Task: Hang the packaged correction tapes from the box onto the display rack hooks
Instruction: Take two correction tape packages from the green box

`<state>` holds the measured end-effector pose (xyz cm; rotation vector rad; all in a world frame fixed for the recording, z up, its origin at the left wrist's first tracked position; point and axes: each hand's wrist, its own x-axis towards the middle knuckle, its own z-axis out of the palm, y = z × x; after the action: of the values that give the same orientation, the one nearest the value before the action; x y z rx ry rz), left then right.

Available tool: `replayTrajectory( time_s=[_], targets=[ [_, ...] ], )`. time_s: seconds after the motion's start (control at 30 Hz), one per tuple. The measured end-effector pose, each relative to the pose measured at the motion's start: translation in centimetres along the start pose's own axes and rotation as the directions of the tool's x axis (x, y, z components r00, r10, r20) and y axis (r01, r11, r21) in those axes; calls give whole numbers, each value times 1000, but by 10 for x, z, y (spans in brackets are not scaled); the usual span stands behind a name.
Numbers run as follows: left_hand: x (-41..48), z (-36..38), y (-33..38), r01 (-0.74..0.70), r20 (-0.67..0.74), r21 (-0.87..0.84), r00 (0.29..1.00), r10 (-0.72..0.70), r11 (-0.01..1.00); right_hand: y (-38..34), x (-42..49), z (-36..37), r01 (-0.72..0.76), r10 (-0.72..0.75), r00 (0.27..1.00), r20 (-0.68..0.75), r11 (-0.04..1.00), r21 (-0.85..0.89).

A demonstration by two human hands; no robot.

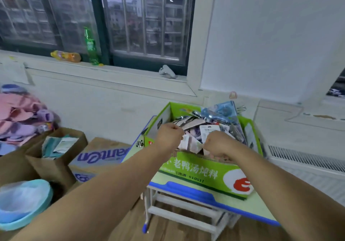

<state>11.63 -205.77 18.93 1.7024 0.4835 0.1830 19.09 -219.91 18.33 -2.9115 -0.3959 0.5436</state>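
A green cardboard box (201,173) stands on a small desk and is heaped with packaged correction tapes (209,128); a blue pack (222,112) sticks up at the back. Both my hands reach into the box's near side. My left hand (169,135) is curled into a fist over the packs at the left. My right hand (217,143) is also curled, and a pale pink pack (190,143) lies between the two hands, with its edges at my fingers. Whether either hand grips it is hidden. No display rack is in view.
The desk (261,206) has a blue rim and white legs. Brown cardboard boxes (56,158) and a blue basin (22,203) sit at the left, with a pile of pink and purple items (22,115) behind. Bottles (90,46) stand on the windowsill. A radiator (308,164) is at the right.
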Motion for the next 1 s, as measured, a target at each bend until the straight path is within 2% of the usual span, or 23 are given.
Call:
replayTrajectory(
  time_s=[0.27,0.37,0.5,0.57,0.63,0.7,0.9,1.0],
  targets=[
    [102,-6,-8,58,73,35,996,-60,998,-2,71,11,-180,180,984,0,984,8],
    [120,-2,-13,50,154,49,986,-57,998,2,92,13,-209,209,978,-14,978,1],
    [141,-3,-22,83,147,70,985,-93,994,10,120,-1,-192,190,977,-100,981,-13],
    [148,-6,-28,113,151,98,980,-127,989,11,127,-2,-182,176,982,-66,978,-106],
    [156,-11,-32,134,143,106,978,-149,985,9,132,3,-138,154,988,26,939,-314],
    [164,-13,-31,148,131,84,979,-158,985,1,137,8,-110,143,989,42,888,-446],
    [173,3,-15,106,167,90,979,-120,990,12,141,-18,-127,132,991,-26,862,-490],
    [174,16,-9,91,211,101,971,-111,991,25,140,-20,-145,158,987,-3,899,-413]
  ],
)
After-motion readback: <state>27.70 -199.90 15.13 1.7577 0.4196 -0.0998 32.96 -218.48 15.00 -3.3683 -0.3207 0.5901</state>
